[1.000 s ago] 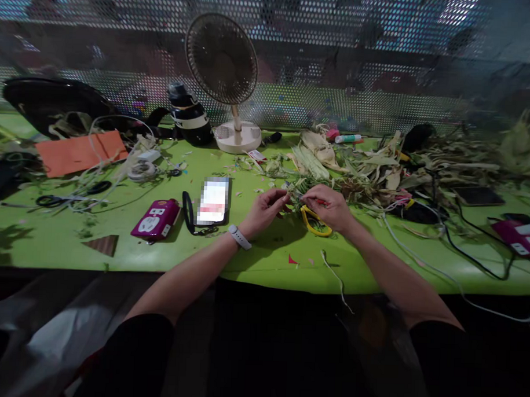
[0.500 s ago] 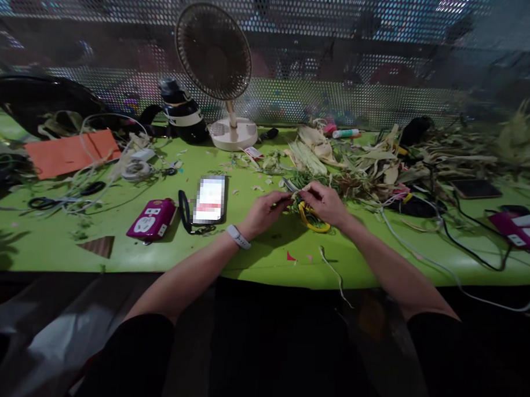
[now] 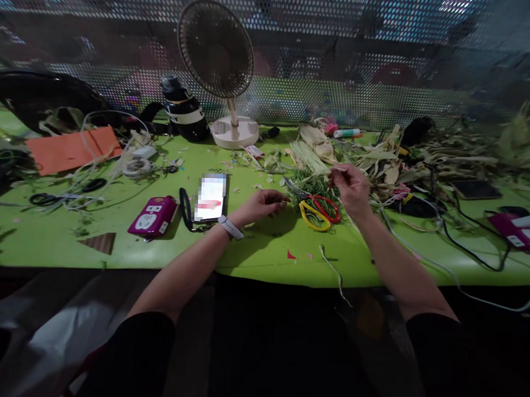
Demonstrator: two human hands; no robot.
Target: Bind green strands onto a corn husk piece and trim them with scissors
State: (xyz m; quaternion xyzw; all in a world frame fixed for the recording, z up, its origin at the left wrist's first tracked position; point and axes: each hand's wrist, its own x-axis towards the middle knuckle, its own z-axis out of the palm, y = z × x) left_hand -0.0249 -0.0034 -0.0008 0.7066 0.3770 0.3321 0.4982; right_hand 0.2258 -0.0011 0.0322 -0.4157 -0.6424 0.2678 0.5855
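My left hand (image 3: 265, 204) is just above the table, thumb and fingers pressed together; a small bit at the fingertips is too tiny to name. To the right, my right hand (image 3: 352, 190) is raised in a pinch, and a thin pale strip of plant fibre (image 3: 320, 176) seems to run from its fingertips. Between the hands lie scissors (image 3: 317, 213) with one yellow and one red handle loop, blades pointing up and left. Their blades rest by a heap of shredded green strips (image 3: 300, 188). Dry corn husks (image 3: 316, 148) are behind.
Left stand a phone (image 3: 210, 196), a purple power socket (image 3: 153, 218) and an orange sheet (image 3: 73, 150). A fan (image 3: 233, 131) and a bottle (image 3: 187, 117) are at the back. Husks (image 3: 385, 162) and cables (image 3: 457, 243) spread right. A pale strand (image 3: 332, 267) lies near the front edge.
My hands have come apart: the right moved up and right, the left slightly left. The scissors, partly covered before, now show both handle loops.
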